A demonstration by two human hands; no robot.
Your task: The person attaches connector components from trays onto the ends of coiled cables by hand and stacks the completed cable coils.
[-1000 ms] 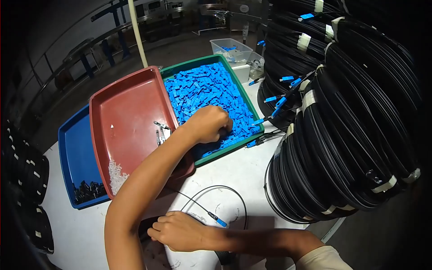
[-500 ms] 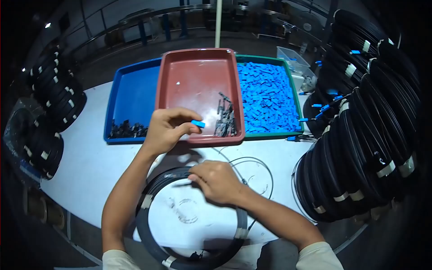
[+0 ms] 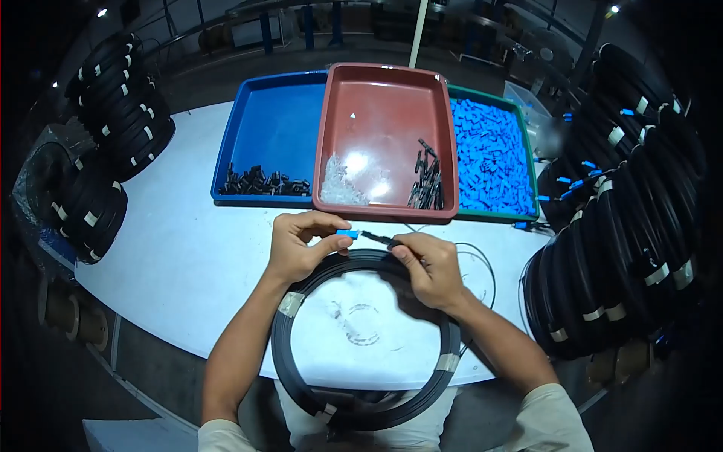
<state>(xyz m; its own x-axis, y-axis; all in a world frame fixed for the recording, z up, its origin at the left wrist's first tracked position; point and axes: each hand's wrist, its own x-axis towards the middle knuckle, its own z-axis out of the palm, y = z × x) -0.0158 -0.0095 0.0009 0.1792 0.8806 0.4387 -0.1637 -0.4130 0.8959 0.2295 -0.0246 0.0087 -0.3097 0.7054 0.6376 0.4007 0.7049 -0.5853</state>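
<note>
Between the thumb and fingers of my left hand [image 3: 305, 245] is a small blue connector housing [image 3: 347, 234]. My right hand [image 3: 431, 267] pinches a slim black cable connector [image 3: 376, 238], its tip pointing left at the blue piece. The two ends are very close; whether they touch I cannot tell. Below both hands, a coil of black cable [image 3: 282, 343] bound with pale tape lies at the table's front edge, partly overhanging it. A loose loop of cable curves out to the right of my right hand.
Across the table [image 3: 173, 279] stand a blue tray [image 3: 282, 113] with black parts, a red tray [image 3: 384, 102] with clear and black pieces, and a green tray [image 3: 534, 162] full of blue housings. Cable coils [image 3: 602, 264] are stacked at right, more coils [image 3: 124, 113] at left.
My right hand has risen from the coil and now holds the black connector up. My left hand has come down from the red tray, bringing the blue housing close to it. The view has shifted.
</note>
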